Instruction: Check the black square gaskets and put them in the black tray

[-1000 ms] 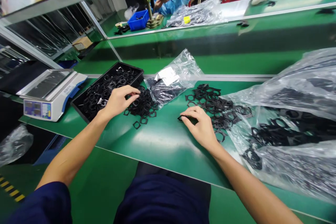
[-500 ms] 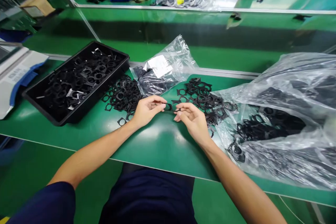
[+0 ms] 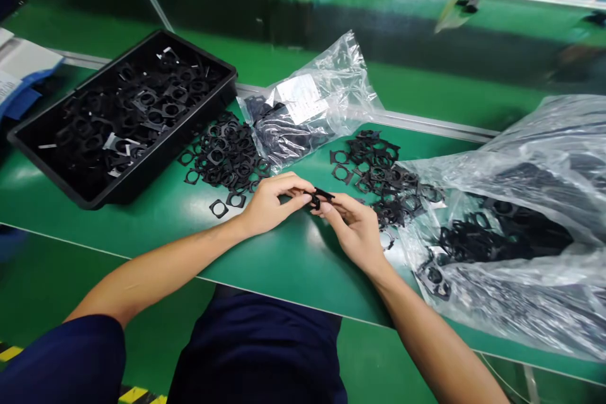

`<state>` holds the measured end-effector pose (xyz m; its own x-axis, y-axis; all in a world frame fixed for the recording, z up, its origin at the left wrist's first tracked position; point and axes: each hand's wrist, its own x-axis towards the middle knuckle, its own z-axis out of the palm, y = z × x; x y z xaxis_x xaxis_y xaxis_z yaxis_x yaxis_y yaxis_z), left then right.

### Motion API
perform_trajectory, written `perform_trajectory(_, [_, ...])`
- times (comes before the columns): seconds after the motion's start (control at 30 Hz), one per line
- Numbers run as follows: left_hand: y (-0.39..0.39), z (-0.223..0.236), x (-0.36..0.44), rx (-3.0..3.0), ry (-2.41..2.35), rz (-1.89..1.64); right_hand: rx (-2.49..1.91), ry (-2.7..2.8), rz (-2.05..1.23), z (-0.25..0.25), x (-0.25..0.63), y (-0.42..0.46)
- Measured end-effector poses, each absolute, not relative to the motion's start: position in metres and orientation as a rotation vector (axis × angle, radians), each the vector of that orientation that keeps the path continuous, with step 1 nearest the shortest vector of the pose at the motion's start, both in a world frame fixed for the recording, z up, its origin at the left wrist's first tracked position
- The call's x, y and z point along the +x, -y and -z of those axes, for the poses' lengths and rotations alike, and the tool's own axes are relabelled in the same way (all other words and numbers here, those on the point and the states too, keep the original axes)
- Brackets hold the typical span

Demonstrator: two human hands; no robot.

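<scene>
My left hand and my right hand meet over the green table, fingers closed in a pinch. Between their fingertips are small black plastic parts, pressed together or overlapping; their exact shapes are partly covered by my fingers. Left of my hands lies a pile of flat black frames with round holes, with a loose black frame at its near side. Just beyond my right hand spreads another heap of black plastic parts, their ring-shaped openings showing.
A black tray full of black parts stands at the left. Behind the piles lies a clear bag with a white label. A large open plastic bag of black parts covers the right side. A blue-edged white device is cut off at far left.
My left hand has come from the left pile to meet my right hand, bringing a black frame. The parts they hold are now together. The view has tilted down.
</scene>
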<state>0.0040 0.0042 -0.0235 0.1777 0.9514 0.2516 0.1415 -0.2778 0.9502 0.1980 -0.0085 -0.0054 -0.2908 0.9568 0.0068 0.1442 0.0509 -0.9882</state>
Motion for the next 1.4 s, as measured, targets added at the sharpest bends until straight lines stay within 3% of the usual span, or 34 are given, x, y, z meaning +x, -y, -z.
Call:
perform_trajectory(0.2, [-0.004,0.020,0.003,1.742,-1.087,-1.190,-1.175,1.680,-1.022,-0.002,0.198,0.007])
perform_trajectory(0.5, [-0.002,0.021,0.006,1.624,-1.048,-1.182,-1.234,1.465,-1.274,0.003,0.200,0.006])
perform_trajectory(0.77, [-0.011,0.018,0.000,1.562,-1.225,-1.405,-1.233,2.105,-0.442,0.006,0.204,0.002])
perform_trajectory(1.0, [-0.012,0.017,0.002,1.348,-1.185,-1.438,-1.207,2.422,-0.378,0.018,0.206,-0.003])
perform_trajectory(1.2, [-0.008,0.017,0.004,1.370,-1.081,-1.397,-1.200,2.130,-0.580,0.012,0.203,-0.001])
perform_trajectory(1.4, [-0.007,0.017,0.004,1.398,-1.108,-1.396,-1.161,1.366,-1.415,-0.005,0.200,0.003])
